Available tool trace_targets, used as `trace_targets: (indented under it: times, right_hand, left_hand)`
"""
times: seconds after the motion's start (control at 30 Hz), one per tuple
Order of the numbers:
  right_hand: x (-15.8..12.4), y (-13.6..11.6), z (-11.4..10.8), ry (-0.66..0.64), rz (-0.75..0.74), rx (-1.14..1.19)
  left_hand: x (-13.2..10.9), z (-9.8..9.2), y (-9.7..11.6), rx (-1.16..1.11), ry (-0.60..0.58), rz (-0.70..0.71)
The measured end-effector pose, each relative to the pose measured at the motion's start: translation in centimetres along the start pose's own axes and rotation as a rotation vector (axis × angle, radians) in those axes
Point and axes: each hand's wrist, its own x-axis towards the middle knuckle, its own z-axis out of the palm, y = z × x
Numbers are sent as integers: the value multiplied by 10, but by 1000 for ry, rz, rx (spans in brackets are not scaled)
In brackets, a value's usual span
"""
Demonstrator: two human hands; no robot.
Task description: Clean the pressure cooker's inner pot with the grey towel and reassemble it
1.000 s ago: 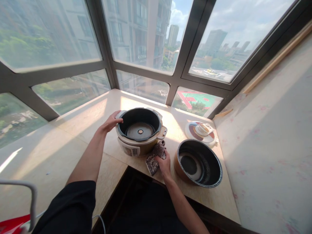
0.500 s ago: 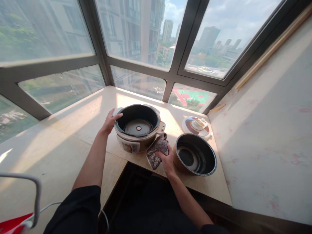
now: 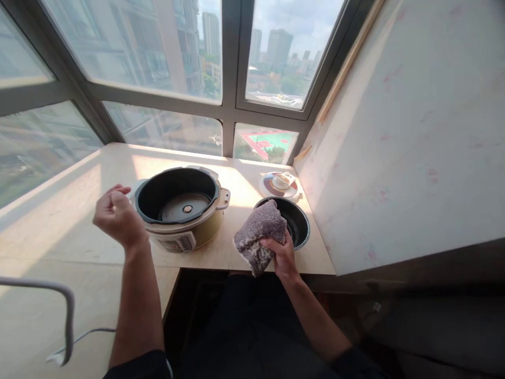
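My right hand (image 3: 283,257) grips a mottled grey-brown cleaning cloth (image 3: 262,229), which hangs in front of the black inner pot (image 3: 302,231) and hides part of it. To the left stands an electric pressure cooker (image 3: 211,229), without its lid, its dark inside and round heating plate showing. My left hand (image 3: 120,216) is raised just left of the cooker's rim, fingers curled into a loose fist, with nothing visible in it. Behind the inner pot lies the cooker's lid (image 3: 268,184), with a pale handle on top.
A pale wooden ledge (image 3: 106,273) carries these things. Windows (image 3: 165,123) close it in at the back, and a papered wall (image 3: 374,173) at the right. At the lower left are a grey curved tube (image 3: 69,310) and a thin cable (image 3: 92,331).
My left hand has come off the cooker's left rim and curled closed. My right hand has lifted the cloth from beside the cooker to the inner pot's front. The view has turned right.
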Motion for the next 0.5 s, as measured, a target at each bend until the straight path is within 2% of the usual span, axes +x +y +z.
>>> trace_targets:
  times: [0.03, 0.07, 0.2, 0.33, 0.4, 0.5]
  right_hand:
    - [2, -7, -8, 50, -13, 37]
    - [5, -14, -17, 107, -38, 73]
    - [24, -39, -68, 336, -236, 122]
    - [40, -53, -132, 491, -364, 16]
    - [45, -52, -163, 547, -362, -78]
    - [53, -43, -201, 553, -308, -363]
  left_hand:
    - [-11, 4, 10, -6, 51, 52]
    - [-24, 9, 19, -16, 42, 102]
    - [-74, 30, 46, -80, -89, 258]
    - [-121, 48, 58, -105, -343, 237]
    - [-142, 55, 60, -146, -477, 228]
    - [-171, 65, 59, -187, -641, 218]
